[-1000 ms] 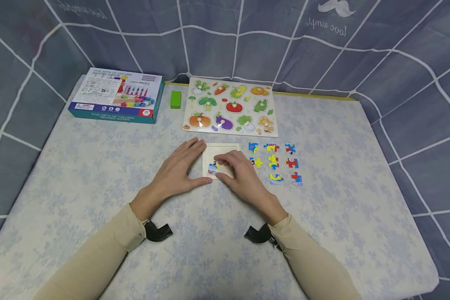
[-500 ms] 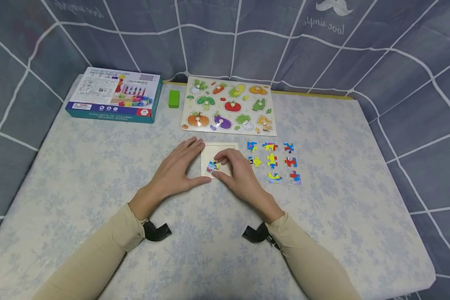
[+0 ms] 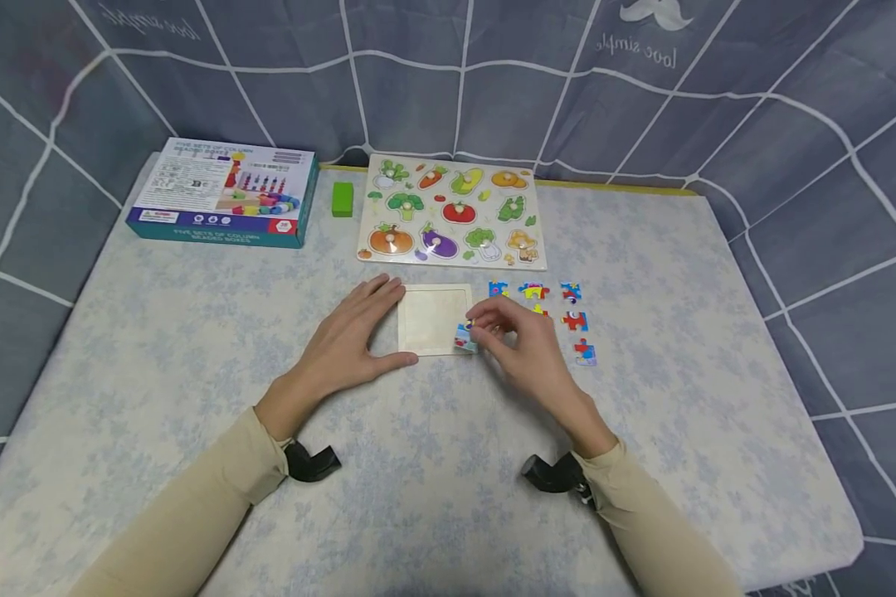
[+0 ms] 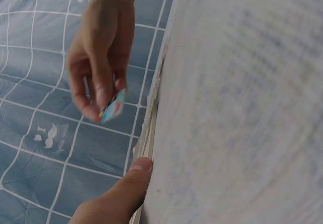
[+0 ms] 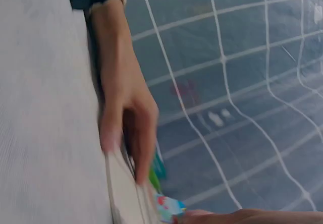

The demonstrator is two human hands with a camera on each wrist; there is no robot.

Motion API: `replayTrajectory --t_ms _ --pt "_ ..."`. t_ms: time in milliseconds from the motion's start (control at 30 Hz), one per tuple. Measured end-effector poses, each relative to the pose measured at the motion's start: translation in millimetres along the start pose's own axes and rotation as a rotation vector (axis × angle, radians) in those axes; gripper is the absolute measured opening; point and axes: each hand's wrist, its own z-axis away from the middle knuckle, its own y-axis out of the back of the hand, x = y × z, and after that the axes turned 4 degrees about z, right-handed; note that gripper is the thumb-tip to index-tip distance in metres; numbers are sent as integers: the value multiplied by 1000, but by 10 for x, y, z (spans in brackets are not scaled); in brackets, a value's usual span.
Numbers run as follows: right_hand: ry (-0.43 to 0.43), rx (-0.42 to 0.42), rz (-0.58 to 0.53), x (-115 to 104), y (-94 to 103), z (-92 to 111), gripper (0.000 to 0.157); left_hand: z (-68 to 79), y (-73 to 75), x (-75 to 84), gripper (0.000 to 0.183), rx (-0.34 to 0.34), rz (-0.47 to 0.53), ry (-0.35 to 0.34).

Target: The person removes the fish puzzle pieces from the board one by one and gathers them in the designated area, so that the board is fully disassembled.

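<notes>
In the head view my right hand (image 3: 528, 348) pinches a small jigsaw piece (image 3: 464, 338) between thumb and fingers, above the right edge of a square wooden puzzle tray (image 3: 427, 319). The left wrist view shows this piece (image 4: 114, 107) lifted and tilted, light blue with red and yellow. My left hand (image 3: 342, 342) rests at the tray's left side, thumb at the near corner and straight fingers at the far one. Right of the tray lie several loose jigsaw pieces (image 3: 575, 322), red, yellow and blue. My right hand hides some of them.
Behind the tray lies a vegetable knob puzzle board (image 3: 459, 240). A green block (image 3: 342, 200) sits beside it, and a beaded-toy box (image 3: 224, 195) stands at the far left. A dark checked cloth (image 3: 411, 99) hangs behind the table.
My right hand has lifted the jigsaw piece out of the tray's near-left area and carried it right, to the tray's right edge. My left hand stays at the tray.
</notes>
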Motion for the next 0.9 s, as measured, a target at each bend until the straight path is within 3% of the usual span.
replayTrajectory --t_ms 167,433,567,900 --pt "-35 -7 100 185 211 196 15 -8 -6 2 104 -5 0 2" --pt "37 -4 244 365 198 270 24 -3 -4 7 104 -5 2 -4" --pt "98 -19 263 400 195 282 33 -1 7 18 104 -7 2 3" --pt "138 -59 284 440 236 273 25 -15 6 12 103 -8 4 9"
